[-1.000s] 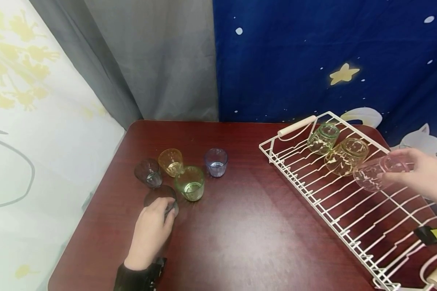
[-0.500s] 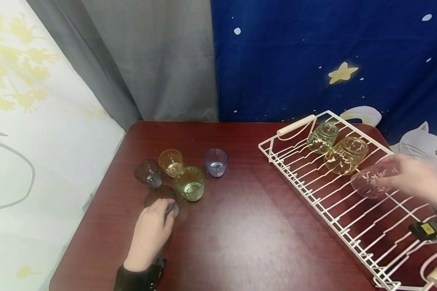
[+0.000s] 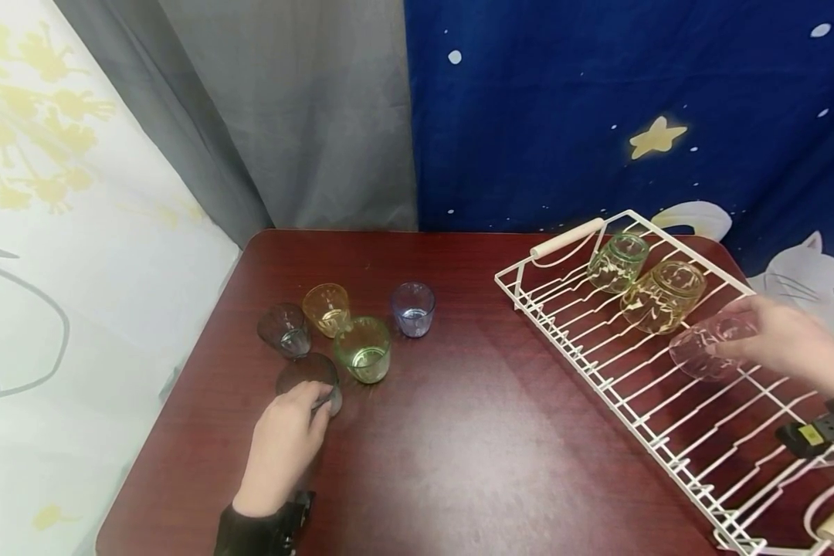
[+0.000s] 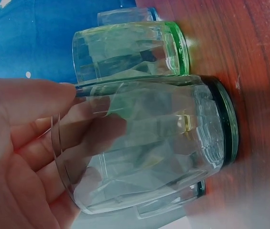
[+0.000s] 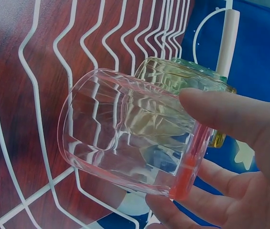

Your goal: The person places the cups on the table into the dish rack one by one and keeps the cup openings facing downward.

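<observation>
A pink glass (image 3: 695, 352) is held upside down by my right hand (image 3: 785, 344) at the wire rack's right side. In the right wrist view, my thumb and fingers grip this pink glass (image 5: 111, 129) near its base, with its rim down at the wires. My left hand (image 3: 285, 436) pinches the rim of a dark grey glass (image 3: 302, 372), which stands upright on the table. The left wrist view has the thumb outside that grey glass (image 4: 149, 138) and fingers visible through its wall. Upside down on the rack are a yellow glass (image 3: 656, 301) and a green glass (image 3: 615, 266).
Near the left hand stand another dark glass (image 3: 281, 328), an amber glass (image 3: 325, 309), a green glass (image 3: 363, 347) and a blue glass (image 3: 413, 309), all upright. The white wire rack (image 3: 639, 425) has wooden handles at both ends. Curtains hang behind the table.
My right hand has lowered the pink glass slightly toward the front of the rack, bringing it more upright, mostly in the first half second. The left hand and the grey glass stay nearly still.
</observation>
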`<state>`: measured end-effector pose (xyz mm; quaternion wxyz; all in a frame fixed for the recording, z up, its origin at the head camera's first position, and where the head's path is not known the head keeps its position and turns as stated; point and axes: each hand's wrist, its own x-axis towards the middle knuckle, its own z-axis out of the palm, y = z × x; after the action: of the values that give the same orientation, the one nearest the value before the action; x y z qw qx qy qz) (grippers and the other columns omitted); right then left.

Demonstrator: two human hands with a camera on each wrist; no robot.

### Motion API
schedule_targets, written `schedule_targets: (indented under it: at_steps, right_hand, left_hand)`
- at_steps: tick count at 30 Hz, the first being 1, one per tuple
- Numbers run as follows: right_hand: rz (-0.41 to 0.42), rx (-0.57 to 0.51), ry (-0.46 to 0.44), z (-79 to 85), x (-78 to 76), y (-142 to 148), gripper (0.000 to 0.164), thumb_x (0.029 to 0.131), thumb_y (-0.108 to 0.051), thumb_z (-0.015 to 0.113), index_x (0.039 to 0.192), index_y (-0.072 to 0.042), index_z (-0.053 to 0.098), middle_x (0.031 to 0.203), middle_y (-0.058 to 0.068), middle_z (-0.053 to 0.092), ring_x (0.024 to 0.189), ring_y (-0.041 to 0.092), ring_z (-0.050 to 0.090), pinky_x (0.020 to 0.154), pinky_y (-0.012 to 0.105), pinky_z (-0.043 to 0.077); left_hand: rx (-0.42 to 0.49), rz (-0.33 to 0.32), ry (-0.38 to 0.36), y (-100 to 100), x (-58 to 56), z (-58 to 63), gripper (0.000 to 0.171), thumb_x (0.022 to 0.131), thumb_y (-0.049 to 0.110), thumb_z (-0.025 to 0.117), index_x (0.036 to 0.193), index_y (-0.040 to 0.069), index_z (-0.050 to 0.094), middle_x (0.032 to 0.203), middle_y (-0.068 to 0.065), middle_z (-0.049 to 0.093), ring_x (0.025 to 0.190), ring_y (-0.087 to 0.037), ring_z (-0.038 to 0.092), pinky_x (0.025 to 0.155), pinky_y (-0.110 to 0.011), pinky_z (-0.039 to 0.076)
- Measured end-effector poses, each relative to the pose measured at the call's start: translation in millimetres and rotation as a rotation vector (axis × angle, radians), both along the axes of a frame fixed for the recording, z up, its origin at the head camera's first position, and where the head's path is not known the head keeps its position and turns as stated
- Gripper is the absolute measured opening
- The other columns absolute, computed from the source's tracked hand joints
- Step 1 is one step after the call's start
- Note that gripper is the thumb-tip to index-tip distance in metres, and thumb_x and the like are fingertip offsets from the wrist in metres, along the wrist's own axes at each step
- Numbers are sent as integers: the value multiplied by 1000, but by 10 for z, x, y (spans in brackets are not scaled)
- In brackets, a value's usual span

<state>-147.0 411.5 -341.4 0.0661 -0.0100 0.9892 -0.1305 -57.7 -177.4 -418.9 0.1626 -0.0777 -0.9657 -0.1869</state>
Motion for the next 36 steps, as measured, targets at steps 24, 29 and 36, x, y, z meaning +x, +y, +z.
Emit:
schedule_targets:
  at_steps: [24,29,36]
  right_hand:
    - [-36,55,-29,-69,32,-8,83,73,-37,80,125,14,40,114,43,53,97,60,52,73,60,44]
    - [-48,36,-41,-52,30,-47,86,74,-35,79,127,16,36,114,43,54,96,58,53,73,58,45]
    - [-44,-7,-38,19,-19,-128,79,81,-45,74,127,11,41,91,27,69,67,27,64,56,31,43]
  left_hand:
    - [0,43,185,-19,-4,-47,16,80,3,73,96,5,70,86,-7,70,85,-28,67,72,-42,52]
    - [14,64,173,-45,-2,-52,16,82,4,72,98,4,69,87,-8,69,86,-28,66,74,-43,52]
    - [34,77,183,-75,5,-59,17,82,1,71,99,2,68,86,-10,68,84,-28,64,71,-42,52]
